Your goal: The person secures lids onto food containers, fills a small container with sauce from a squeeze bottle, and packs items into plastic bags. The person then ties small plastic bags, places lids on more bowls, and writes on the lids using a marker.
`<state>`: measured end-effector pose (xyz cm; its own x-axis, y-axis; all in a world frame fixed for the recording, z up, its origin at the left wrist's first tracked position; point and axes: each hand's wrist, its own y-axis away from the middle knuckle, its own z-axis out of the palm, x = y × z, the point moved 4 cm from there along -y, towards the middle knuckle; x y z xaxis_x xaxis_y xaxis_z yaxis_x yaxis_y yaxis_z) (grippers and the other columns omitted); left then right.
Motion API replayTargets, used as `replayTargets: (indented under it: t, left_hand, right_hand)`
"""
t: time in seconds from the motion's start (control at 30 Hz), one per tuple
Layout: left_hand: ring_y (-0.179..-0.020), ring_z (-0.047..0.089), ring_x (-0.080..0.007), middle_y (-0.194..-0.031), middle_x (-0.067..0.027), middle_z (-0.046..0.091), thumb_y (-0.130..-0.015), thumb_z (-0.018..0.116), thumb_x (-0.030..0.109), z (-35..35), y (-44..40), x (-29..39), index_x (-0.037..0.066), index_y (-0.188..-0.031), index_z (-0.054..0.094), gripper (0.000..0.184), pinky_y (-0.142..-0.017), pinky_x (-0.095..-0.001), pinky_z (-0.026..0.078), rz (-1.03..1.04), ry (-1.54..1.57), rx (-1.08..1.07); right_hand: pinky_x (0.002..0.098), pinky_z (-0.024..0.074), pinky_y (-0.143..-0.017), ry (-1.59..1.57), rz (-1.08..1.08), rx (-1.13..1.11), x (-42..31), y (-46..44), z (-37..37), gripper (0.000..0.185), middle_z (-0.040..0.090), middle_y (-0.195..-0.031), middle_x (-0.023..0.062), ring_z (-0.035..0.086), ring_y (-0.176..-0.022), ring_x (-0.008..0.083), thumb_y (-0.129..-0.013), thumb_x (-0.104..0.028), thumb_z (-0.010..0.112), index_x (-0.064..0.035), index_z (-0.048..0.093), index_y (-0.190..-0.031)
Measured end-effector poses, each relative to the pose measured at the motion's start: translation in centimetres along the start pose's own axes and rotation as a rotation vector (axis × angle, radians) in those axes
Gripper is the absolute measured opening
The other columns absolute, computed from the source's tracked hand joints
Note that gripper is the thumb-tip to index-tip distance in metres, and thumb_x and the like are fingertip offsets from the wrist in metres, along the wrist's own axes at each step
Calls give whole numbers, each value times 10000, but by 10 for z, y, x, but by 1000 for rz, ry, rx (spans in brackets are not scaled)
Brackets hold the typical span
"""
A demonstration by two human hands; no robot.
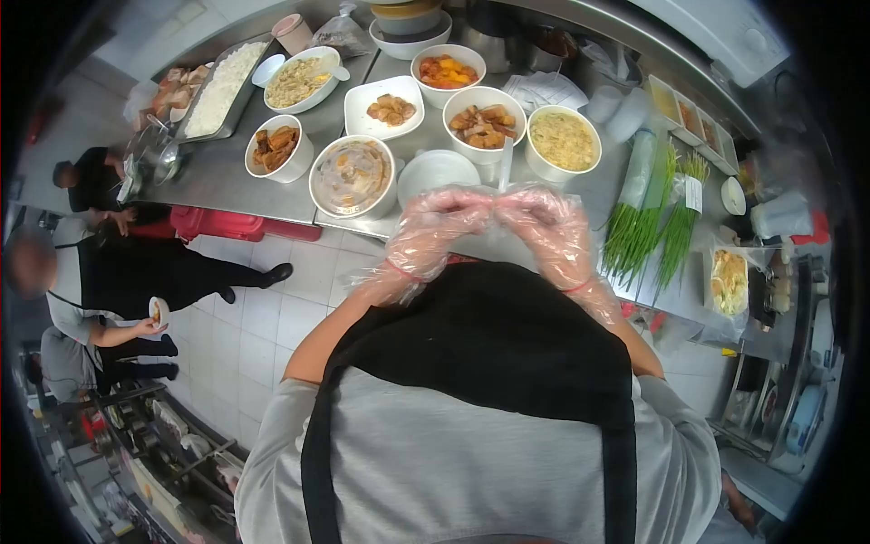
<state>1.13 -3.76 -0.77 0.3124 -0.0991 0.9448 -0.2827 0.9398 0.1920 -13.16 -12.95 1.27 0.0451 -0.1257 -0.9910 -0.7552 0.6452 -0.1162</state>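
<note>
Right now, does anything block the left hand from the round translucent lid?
Nothing visible does. The gloved left hand overlaps the near edge of the round translucent lid in view; whether they touch is unclear. The lidded bowl sits to the left, not between them.

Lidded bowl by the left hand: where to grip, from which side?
Probably the outer wall just under the rim of the lidded bowl, coming from the near side, fingers spread around it. It stands upright and round, with its near side facing the counter's edge; the square dish crowds the far side. Keep off the clear lid top: it looks flat and offers little to grasp.
</note>
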Motion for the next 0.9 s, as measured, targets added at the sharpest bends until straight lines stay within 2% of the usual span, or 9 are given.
replayTargets:
  t: [0.17, 0.37, 0.47, 0.67, 0.9]
  left_hand:
    - [-869, 614, -138, -973, -98, 662, -834, 670, 46, 2, 6, 7, -29, -1015, 658, 196, -801, -273, 495, 97, 7, -5]
    - [-869, 609, -134, -973, -93, 662, -830, 684, 58, 7, 7, 10, -32, -996, 664, 190, -794, -278, 489, 93, -84, 39]
    - [-869, 589, -103, -977, -67, 664, -846, 677, 72, 5, 5, 7, -26, -979, 668, 166, -797, -248, 480, 118, -54, -10]
    - [-850, 588, -102, -964, -70, 666, -851, 666, 63, 7, -1, 0, -29, -980, 668, 158, -772, -252, 486, 89, -42, -24]
    - [-896, 624, -150, -1025, -86, 634, -826, 659, -4, 16, -2, -7, -30, -1007, 655, 183, -788, -265, 506, 245, -66, -36]
  right_hand:
    - [264, 490, -799, -82, 5, 14, -5, -1, 6, 135, 643, -961, 77, 609, -894, 121, -856, -67, 664, 12, 684, -965]
    - [262, 494, -791, 24, -55, 20, -5, 1, 3, 133, 650, -944, 80, 611, -878, 120, -854, -59, 665, 19, 677, -961]
    - [265, 494, -789, -22, -24, 19, -2, 2, 0, 126, 654, -938, 78, 613, -865, 121, -855, -54, 662, 21, 674, -955]
    - [269, 492, -792, -178, 68, 21, 5, 3, -3, 121, 662, -953, 80, 605, -868, 119, -857, -40, 657, 29, 666, -956]
    - [275, 499, -787, -254, 133, 75, 10, 4, -12, 151, 665, -928, 91, 612, -856, 129, -823, -35, 686, 37, 656, -953]
